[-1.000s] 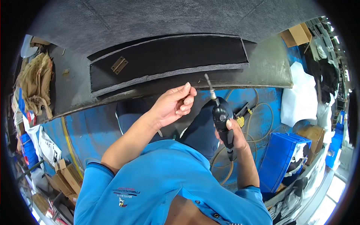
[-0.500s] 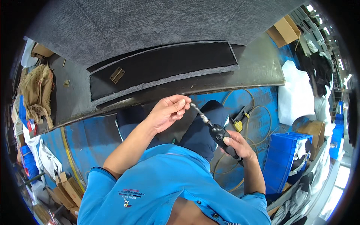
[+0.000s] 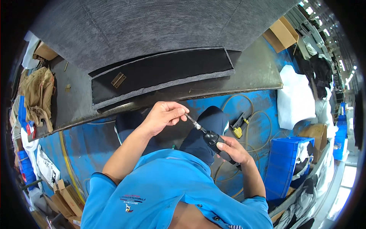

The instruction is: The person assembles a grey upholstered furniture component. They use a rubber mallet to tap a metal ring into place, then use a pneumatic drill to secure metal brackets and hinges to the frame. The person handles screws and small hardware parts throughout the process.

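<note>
My right hand (image 3: 233, 150) grips a black power screwdriver (image 3: 213, 140), its long metal bit (image 3: 195, 124) slanting up to the left. My left hand (image 3: 166, 117) is closed in a pinch at the tip of that bit. Whether something small sits between those fingertips is hidden. Beyond both hands, a long black panel (image 3: 164, 73) with grey fabric edging lies on the dark worktable (image 3: 259, 70). A brass-coloured hinge (image 3: 118, 80) rests near the panel's left end. Farther left on the table is another small brass-coloured piece (image 3: 68, 87).
A large grey fabric-covered piece (image 3: 160, 26) rises behind the panel. Crumpled brown paper (image 3: 37, 93) lies at the table's left end. On the blue floor are a looping hose (image 3: 270, 126), a black-and-yellow tool (image 3: 238, 131) and a blue bin (image 3: 280, 164). White wrapping (image 3: 295, 99) hangs at right.
The view has shifted slightly, and both hands with the screwdriver appear a little farther left. The left fingertips stay at the bit's tip, and the right hand keeps its grip.
</note>
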The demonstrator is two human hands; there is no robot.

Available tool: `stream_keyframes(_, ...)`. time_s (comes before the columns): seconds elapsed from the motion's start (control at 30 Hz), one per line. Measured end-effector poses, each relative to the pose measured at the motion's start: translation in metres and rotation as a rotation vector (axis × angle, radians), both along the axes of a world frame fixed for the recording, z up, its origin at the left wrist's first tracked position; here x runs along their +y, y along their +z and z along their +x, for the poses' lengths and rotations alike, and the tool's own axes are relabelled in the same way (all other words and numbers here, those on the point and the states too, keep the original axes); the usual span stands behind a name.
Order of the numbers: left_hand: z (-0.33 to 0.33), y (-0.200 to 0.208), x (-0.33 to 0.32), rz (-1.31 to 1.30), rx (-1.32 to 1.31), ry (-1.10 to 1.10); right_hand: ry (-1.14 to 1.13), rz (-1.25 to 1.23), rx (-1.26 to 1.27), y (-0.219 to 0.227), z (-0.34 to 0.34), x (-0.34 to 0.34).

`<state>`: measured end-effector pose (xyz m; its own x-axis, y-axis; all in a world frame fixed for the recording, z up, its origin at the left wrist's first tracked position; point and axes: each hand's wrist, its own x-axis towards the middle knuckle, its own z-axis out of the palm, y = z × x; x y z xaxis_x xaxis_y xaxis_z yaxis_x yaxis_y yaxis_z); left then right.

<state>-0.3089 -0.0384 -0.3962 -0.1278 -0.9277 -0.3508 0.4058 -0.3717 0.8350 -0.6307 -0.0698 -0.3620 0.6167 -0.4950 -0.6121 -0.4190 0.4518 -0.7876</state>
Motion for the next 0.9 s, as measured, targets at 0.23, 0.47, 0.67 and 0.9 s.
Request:
stream_keyframes(0.23, -0.017, 0.005, -0.009, 0.002, -0.181, 0.133, 0.028, -0.498, 0.224, -0.006, 0.007, 0.001)
stream_keyframes(0.47, 0.005, -0.003, 0.018, 0.04, 0.439, 0.174, -0.13, -0.24, -0.207, -0.022, 0.008, -0.029)
stream_keyframes(0.67, 0.13, 0.019, 0.032, -0.225, -1.132, 0.702, -0.129, -0.435, -0.335, -0.007, -0.001, -0.115)
stream_keyframes(0.9, 0.122, 0.023, 0.018, -0.008, -1.601, 0.48, -0.436, -0.468, -0.422, -0.036, 0.021, -0.175)
